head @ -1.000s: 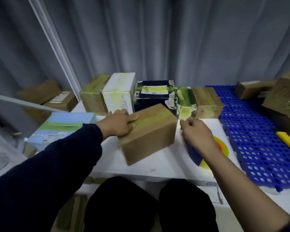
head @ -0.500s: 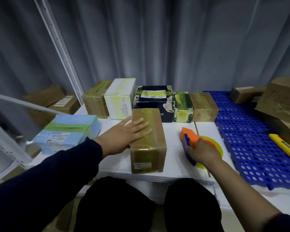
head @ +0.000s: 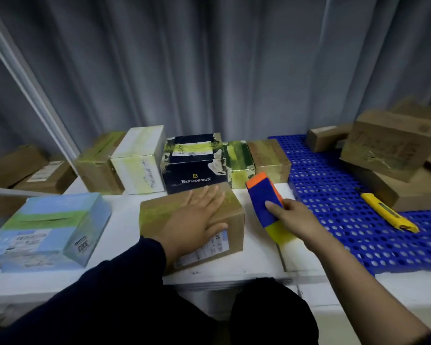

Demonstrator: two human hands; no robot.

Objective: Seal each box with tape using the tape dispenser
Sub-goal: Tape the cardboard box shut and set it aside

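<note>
Grey curtain (head: 209, 70) behind, white table (head: 125, 220) in front w/ a row of taped boxes (head: 194, 163) at the back. Since a sec ago the brown cardboard box (head: 157, 212) is down flat & turned crosswise, and the tape dispenser (head: 264, 200) is up off the table, so prob. the next strip is about to go on. L hand (head: 194, 220) lies flat on the box top, fingers spread, pinning it. R hand (head: 296, 217) grips the dispenser's rear, orange nose aimed away, just beside the box's right end, not touching. Box sits near the table's front edge.
</note>
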